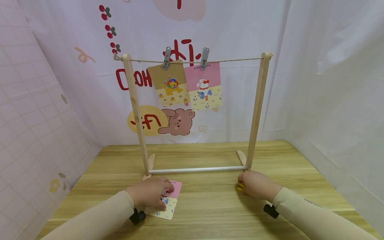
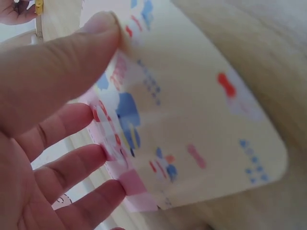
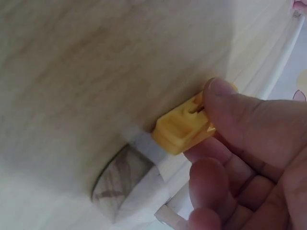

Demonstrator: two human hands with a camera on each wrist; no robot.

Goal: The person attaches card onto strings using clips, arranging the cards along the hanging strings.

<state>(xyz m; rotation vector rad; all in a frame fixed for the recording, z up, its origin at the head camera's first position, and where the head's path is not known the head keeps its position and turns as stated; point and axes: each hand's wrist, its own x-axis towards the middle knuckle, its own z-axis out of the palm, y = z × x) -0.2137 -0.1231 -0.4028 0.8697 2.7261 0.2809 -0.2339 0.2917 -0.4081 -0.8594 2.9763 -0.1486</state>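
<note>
In the head view my left hand (image 1: 151, 194) is over a pink and pale-yellow picture card (image 1: 169, 211) at the front left of the table. Up close, its thumb and fingertips hold the card (image 2: 192, 120) from opposite edges, with the palm partly hidden. My right hand (image 1: 259, 185) is beside the foot of the rack's right post. Between thumb and forefinger it pinches a yellow clothespin (image 3: 180, 127), whose end points away from the hand. Two grey clothespins (image 1: 166, 58) hold a brown lion card (image 1: 171, 83) and a pink rabbit card (image 1: 204, 86) on the string.
A wooden rack with a left post (image 1: 136, 110) and a right post (image 1: 258, 110) stands on the wood-grain table (image 1: 207, 206). Twine (image 1: 237, 60) joins the post tops, and a white rod (image 1: 195, 170) runs low between them. Behind hangs a printed white curtain (image 1: 240, 26).
</note>
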